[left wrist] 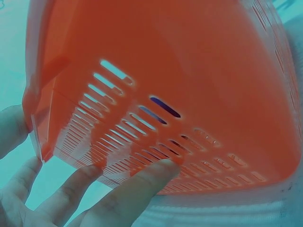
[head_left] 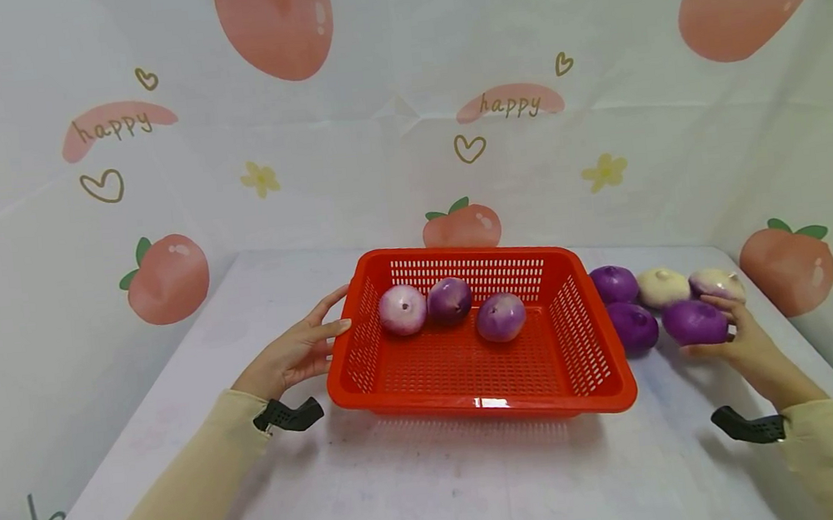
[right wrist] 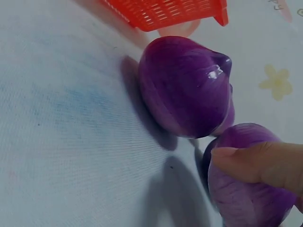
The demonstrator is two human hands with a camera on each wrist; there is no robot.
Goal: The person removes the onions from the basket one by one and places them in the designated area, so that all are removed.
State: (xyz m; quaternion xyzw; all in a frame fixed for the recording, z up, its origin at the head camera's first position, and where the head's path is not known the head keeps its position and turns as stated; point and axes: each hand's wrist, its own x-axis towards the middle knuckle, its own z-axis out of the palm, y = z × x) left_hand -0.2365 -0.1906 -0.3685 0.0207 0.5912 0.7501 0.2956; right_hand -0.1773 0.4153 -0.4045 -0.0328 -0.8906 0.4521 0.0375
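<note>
A red plastic basket (head_left: 468,403) with slotted walls stands mid-table, holding a pale pink-white onion (head_left: 401,316), a dark purple onion (head_left: 449,300) and a lighter purple one (head_left: 501,317). At its left end my left hand (head_left: 297,351) grips the rim; in the left wrist view, fingertips (left wrist: 163,170) lie against the slotted outer wall (left wrist: 199,61). To the right of the basket, my right hand (head_left: 744,341) holds a purple onion (head_left: 694,323), its thumb (right wrist: 246,163) across the skin in the right wrist view. The other right fingers are partly hidden behind that onion.
Beside the held onion lie a dark purple onion (head_left: 632,328), another purple one (head_left: 613,284), a cream-white onion (head_left: 662,288) and a white-and-purple onion (head_left: 716,285). A printed white sheet (head_left: 376,155) hangs behind the pale table (head_left: 424,494).
</note>
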